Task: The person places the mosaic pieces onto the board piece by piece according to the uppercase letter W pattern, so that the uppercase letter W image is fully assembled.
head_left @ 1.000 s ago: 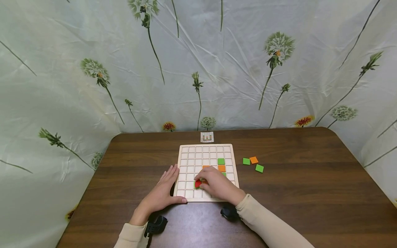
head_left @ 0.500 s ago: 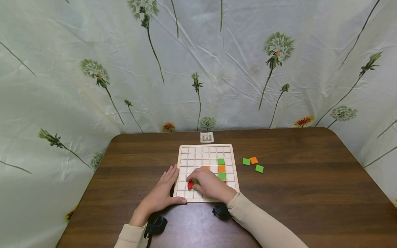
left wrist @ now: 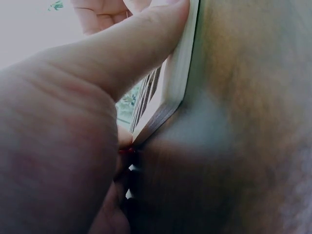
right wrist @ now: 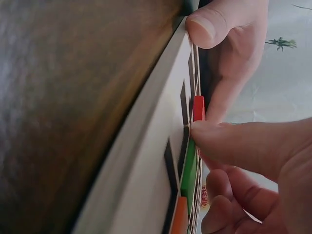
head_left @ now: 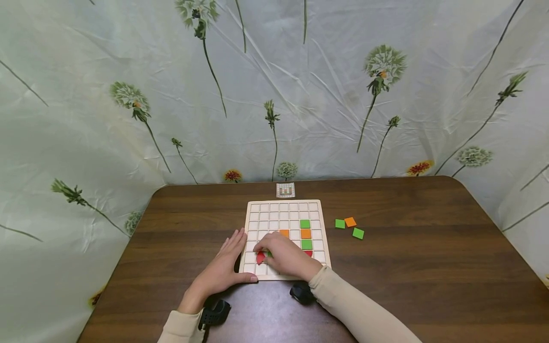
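A pale wooden grid board (head_left: 283, 202) lies on the table, with green, orange and red square tiles in some of its cells. My left hand (head_left: 224, 263) rests along the board's left side, its thumb on the near left corner and the other fingers straight at the left edge. My right hand (head_left: 285, 255) reaches over the board and pinches a red tile (head_left: 260, 257) at a cell in the lower left. In the right wrist view the thumb is right at this red tile's edge, beside a green tile (right wrist: 189, 170) and an orange tile (right wrist: 179, 217). The right forearm hides part of the board.
To the right of the board lie two loose green tiles, one of them a green square (head_left: 358, 233), and an orange tile (head_left: 350, 222). A small printed card (head_left: 285, 190) sits behind the board on the brown table (head_left: 411, 238). Flower-patterned cloth (head_left: 326, 85) hangs behind.
My right hand has moved left across the board with the red tile, uncovering green and orange tiles on the board's right side. The left hand has stayed in place.
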A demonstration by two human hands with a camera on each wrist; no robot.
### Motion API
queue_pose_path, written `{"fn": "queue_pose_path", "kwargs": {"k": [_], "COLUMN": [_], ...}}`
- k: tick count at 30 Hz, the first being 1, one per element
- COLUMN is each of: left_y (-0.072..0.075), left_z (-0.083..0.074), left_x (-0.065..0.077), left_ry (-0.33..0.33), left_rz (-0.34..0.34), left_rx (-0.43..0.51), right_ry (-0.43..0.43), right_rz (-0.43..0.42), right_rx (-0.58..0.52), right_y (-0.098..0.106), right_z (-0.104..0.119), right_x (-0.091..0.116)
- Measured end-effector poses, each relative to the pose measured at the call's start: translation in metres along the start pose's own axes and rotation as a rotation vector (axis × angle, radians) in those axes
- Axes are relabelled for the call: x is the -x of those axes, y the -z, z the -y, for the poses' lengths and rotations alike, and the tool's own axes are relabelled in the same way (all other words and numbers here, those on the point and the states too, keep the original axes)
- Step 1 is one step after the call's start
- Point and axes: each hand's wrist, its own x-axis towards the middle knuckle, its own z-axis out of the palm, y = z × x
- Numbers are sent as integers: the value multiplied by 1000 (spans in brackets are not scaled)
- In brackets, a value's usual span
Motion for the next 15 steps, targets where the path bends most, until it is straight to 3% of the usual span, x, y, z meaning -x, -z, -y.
{"fn": "queue_pose_path", "kwargs": {"k": [8,15], "left_y": [1,1], "left_z": [-1,-1], "left_x": [0,0], "left_ry": [-3,1], "left_rz": [-1,-2], "left_rx": [-7,-4], "right_ry": [-102,-136], "right_rz": [-42,-49], "right_rx": [40,110], "right_y": [-2,-5], "right_z": [6,12], "right_x": [5,1]}}
